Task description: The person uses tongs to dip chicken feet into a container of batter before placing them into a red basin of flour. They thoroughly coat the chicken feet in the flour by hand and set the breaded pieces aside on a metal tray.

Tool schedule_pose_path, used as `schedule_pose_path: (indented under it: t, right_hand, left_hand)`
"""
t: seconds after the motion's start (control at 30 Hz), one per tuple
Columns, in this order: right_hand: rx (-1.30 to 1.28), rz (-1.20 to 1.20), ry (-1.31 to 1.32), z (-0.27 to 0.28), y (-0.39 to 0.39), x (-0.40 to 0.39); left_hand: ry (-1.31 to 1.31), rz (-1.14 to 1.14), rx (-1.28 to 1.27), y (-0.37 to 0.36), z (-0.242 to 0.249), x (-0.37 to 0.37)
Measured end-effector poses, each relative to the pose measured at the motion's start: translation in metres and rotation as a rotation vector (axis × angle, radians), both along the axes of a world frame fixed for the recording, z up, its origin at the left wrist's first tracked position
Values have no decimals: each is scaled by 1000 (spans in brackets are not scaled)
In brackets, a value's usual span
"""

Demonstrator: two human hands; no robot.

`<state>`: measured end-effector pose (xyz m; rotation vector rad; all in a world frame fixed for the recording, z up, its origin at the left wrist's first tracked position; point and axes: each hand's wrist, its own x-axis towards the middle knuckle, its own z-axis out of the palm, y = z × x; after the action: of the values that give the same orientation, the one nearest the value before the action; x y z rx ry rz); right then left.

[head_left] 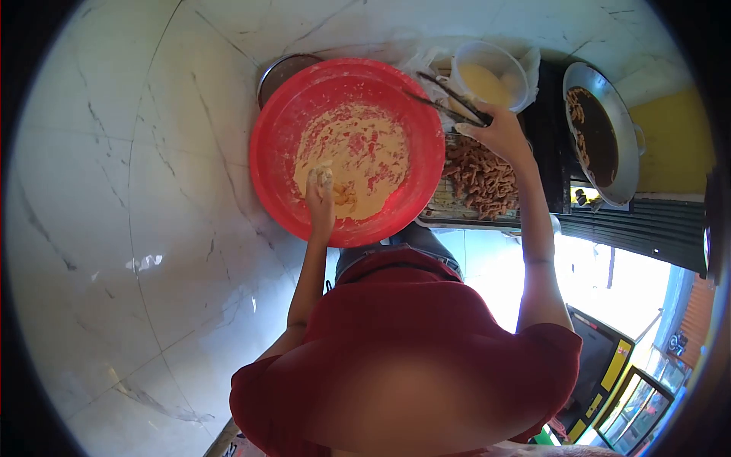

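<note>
A large red plastic basin holds a spread of pale flour. Inside it, toward the near left, is my left hand, its fingertips drawn together and caked with flour. Whatever they may pinch is too small to make out. Beside that hand, a few orange-yellow wet pieces lie in the flour. My right hand is closed on dark tongs, whose spread tips point left over the basin's right rim. Below the right wrist, brown fried strips are heaped on a tray.
Behind the tongs stands a clear tub of yellowish liquid. A wide metal wok on the right holds dark oil with strips frying at its left side. A round metal-rimmed item sits partly behind the basin.
</note>
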<state>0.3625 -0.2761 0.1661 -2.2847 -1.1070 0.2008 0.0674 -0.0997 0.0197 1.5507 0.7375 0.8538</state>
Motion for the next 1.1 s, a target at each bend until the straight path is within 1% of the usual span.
schedule_pose_path:
  t: [0.07,0.13,0.17,0.27,0.3,0.37,0.47,0.57,0.67,0.73,0.83,0.87,0.93,0.97,1.07,1.1]
  right_hand:
    - [-23,-135,-60,14,-12,16]
    - [-67,-242,-75,16,-22,33]
    - [-50,-228,-97,7,-27,42]
    - [-156,-241,-114,-6,-29,52]
    - [-155,-207,-178,-19,-30,58]
    - [-226,-193,-198,-34,-27,65]
    - [-265,-138,-220,-62,-22,78]
    - [-215,-102,-252,-93,-16,92]
    - [-79,-78,-230,-103,-13,97]
    - [29,-103,-212,-81,-15,84]
    - [189,-137,-124,-63,-19,72]
    - [243,-119,-50,-56,-18,65]
    - [342,-73,111,-50,-14,46]
    - [352,-43,151,-58,-11,37]
    - [370,53,257,-93,0,7]
    - [375,89,279,-103,6,-7]
  left_hand:
    - [-3,-125,-71,-14,2,27]
    - [40,-276,-83,-28,-8,54]
    - [65,-348,-88,-36,-13,66]
    - [267,-509,36,-63,-14,101]
    - [318,-536,74,-72,-11,110]
    - [424,-583,148,-89,-1,123]
    - [463,-575,108,-99,-22,139]
    - [452,-600,-100,-99,-2,143]
    - [407,-504,158,-103,-17,142]
    - [445,-521,95,-102,-6,143]
    - [500,-535,-21,-101,-1,147]
    - [518,-533,-62,-100,-2,149]
    - [450,-487,17,-100,-7,147]
    - [421,-460,52,-98,-10,141]
    - [317,-373,-64,-79,-3,114]
    - [263,-314,-83,-67,-16,98]
